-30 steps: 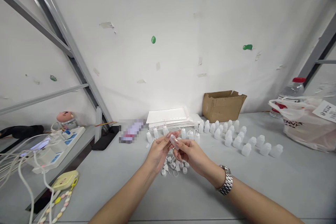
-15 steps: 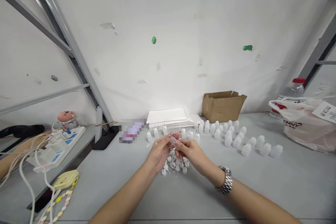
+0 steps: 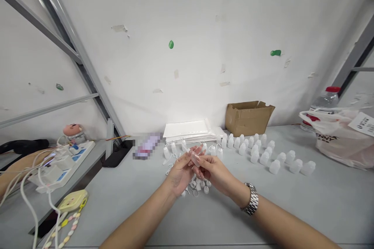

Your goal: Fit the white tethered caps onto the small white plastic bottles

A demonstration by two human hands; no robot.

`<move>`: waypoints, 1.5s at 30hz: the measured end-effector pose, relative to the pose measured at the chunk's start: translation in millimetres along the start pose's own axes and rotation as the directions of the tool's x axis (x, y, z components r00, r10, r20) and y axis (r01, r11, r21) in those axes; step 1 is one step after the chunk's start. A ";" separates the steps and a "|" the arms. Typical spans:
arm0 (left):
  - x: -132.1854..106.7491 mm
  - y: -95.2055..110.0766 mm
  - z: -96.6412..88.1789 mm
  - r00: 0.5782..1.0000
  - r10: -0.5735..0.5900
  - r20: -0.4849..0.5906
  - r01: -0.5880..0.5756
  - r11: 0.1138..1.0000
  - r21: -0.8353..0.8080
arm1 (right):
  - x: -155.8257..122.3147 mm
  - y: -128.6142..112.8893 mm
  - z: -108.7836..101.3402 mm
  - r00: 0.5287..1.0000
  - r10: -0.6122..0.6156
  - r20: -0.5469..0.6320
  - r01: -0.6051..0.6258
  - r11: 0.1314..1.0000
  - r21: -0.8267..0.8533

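Observation:
My left hand (image 3: 180, 172) and my right hand (image 3: 212, 168) meet above the middle of the table, fingertips pinched together. What they hold between them is mostly hidden by the fingers; I cannot make it out. Just below lies a pile of small white caps (image 3: 201, 185), some with ring-shaped straps, partly covered by my hands. Behind the hands stand several small white bottles fitted with caps (image 3: 173, 148). To the right, many small white bottles (image 3: 274, 166) without such caps stand in loose rows. A metal-band watch (image 3: 251, 199) is on my right wrist.
An open cardboard box (image 3: 248, 120) and a stack of white packets (image 3: 187, 130) stand against the wall. At right are a plastic bag (image 3: 336, 140) and a large bottle (image 3: 325, 101). Power strips (image 3: 66, 169), cables and another person's arm (image 3: 14, 171) are at left.
Both hands have shifted slightly to the right and stay pressed together, with the fingers turning a little. A little more of the strapped caps at left shows. The bottles have not moved.

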State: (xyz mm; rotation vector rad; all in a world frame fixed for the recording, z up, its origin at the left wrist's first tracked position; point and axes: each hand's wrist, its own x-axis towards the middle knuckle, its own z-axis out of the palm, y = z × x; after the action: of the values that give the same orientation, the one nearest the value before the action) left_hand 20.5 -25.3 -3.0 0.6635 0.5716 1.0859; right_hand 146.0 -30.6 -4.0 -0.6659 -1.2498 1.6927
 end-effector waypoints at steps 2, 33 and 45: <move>-0.4 2.0 0.2 1.000 -0.002 -0.012 0.003 1.000 0.013 | -0.3 -0.1 -0.4 0.999 0.035 0.032 -0.038 0.995 0.095; -0.8 14.4 -1.7 0.997 0.058 -0.052 -0.049 0.986 0.157 | -4.4 -2.5 8.1 0.999 0.034 -0.001 -0.034 0.990 0.135; 0.6 7.1 -3.5 0.996 0.085 -0.014 -0.080 0.974 0.210 | -2.0 3.3 4.1 1.000 0.012 -0.002 -0.011 0.986 0.169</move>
State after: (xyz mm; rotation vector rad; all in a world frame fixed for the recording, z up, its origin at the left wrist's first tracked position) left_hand 13.9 -21.8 -0.3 0.8656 0.6899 1.1211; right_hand 142.4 -34.5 -5.8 -0.5743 -1.0878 1.7832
